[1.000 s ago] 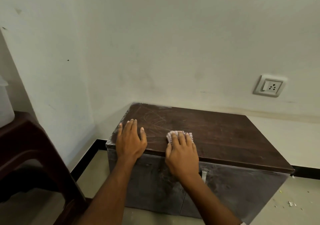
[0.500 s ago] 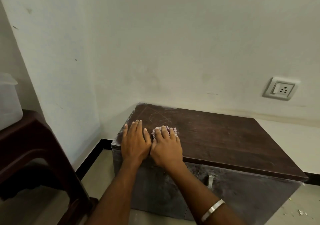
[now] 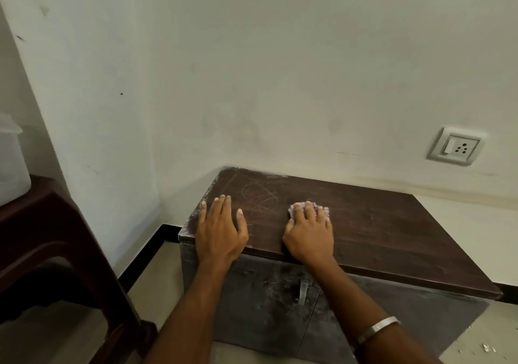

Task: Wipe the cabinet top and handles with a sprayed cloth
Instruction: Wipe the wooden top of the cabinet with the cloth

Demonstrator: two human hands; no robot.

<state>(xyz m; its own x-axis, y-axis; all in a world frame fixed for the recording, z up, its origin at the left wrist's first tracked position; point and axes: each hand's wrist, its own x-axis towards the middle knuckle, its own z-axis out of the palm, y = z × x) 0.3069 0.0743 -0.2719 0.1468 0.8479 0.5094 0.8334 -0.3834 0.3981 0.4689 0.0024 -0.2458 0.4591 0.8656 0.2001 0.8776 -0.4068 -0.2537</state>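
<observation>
Wood top: dark brown top [image 3: 378, 223] of a low cabinet [image 3: 252, 307] standing in the room's corner, its left end marked with pale scratches and dust.
Cloth: a small pinkish cloth [image 3: 308, 209] lies on the top, left of its middle and near the front edge, mostly hidden under the right hand.
Right hand: the right hand [image 3: 309, 236] lies palm down on the cloth, fingers [image 3: 308, 212] close together and slightly bent, pressing it flat against the wood; the heel of the hand reaches the front edge.
Left hand: the left hand [image 3: 220, 232] rests flat on the top's left front corner, fingers [image 3: 221, 206] loosely spread, thumb out to the right, holding nothing.
Gap: the 2 hands are near each other but apart, bare wood between them.
Handle: 1 metal handle [image 3: 302, 292] hangs on the dusty grey front, below the right wrist.
Bangle: a silver bangle [image 3: 378, 330] circles the right forearm.
Socket: a white socket [image 3: 455, 149] sits on the wall above the cabinet's right end.
Chair: a dark brown chair [image 3: 56, 251] stands at the left, a whitish tub [image 3: 12, 162] on it.
</observation>
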